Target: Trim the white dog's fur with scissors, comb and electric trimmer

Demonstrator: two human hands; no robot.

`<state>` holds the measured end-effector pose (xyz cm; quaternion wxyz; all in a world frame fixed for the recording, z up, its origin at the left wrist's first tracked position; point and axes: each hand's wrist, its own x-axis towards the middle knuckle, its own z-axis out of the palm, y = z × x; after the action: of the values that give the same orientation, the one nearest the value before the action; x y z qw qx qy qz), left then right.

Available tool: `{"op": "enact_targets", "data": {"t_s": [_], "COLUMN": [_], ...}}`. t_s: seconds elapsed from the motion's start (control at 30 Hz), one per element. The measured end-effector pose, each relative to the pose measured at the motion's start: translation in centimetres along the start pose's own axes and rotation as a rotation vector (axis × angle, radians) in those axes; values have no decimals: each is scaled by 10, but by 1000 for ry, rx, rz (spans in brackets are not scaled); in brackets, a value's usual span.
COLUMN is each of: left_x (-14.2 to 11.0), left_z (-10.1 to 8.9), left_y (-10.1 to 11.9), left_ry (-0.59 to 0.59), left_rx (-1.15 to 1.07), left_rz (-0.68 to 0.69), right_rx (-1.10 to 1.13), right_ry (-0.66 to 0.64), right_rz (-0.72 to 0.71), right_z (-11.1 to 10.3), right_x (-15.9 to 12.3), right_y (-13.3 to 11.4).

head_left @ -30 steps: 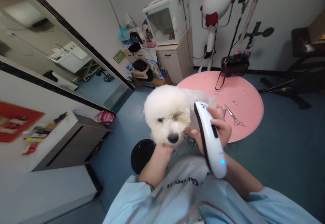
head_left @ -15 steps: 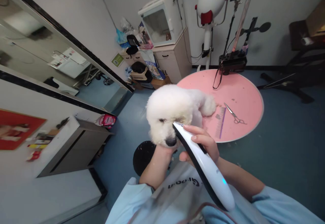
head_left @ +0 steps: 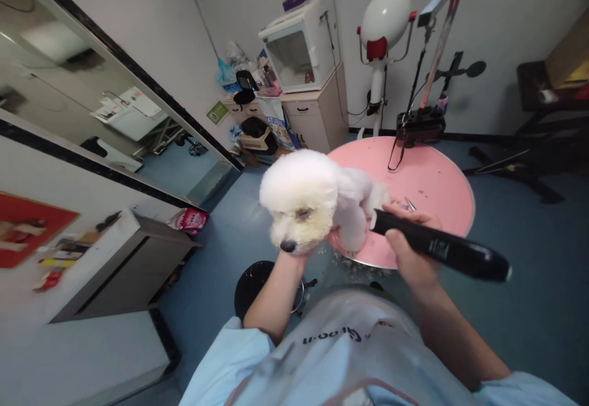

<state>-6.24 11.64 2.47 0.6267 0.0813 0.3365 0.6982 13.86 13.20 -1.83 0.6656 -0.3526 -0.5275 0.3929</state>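
A small white fluffy dog stands at the near edge of a round pink grooming table, its head turned toward me and to the left. My left hand is under its muzzle, holding the chin, fingers mostly hidden by fur. My right hand grips an electric clipper, now showing its black underside, lying almost level with its head at the dog's chest and front leg.
Scissors lie on the pink table behind my right hand. A grooming arm with a leash and a stand dryer rise at the back. A black stool is below the dog. A cabinet with a white box stands by the wall.
My right hand has turned the clipper over and swung it from the dog's face down to its chest side. The dog's head has tilted left.
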Motion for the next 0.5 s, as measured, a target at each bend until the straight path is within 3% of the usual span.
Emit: {"op": "enact_targets", "data": {"t_s": [0.1,0.17,0.3,0.5], "left_x": [7,5,-5,-13], "left_z": [12,19,28,49], "left_y": [7,9,7,15], "left_ry": [-118,-168,-190,-200], "left_rx": [-149,-214,-242,-289], "left_rz": [89,102,52,4], "right_rx": [135,183,259,259], "right_ry": [-93,-206,-269,-346], "right_rz": [232,281,175,12], "right_z": [-9,-9,6,45], "right_x": [19,30,51,67], "right_y": [4,0,-26,-75]}}
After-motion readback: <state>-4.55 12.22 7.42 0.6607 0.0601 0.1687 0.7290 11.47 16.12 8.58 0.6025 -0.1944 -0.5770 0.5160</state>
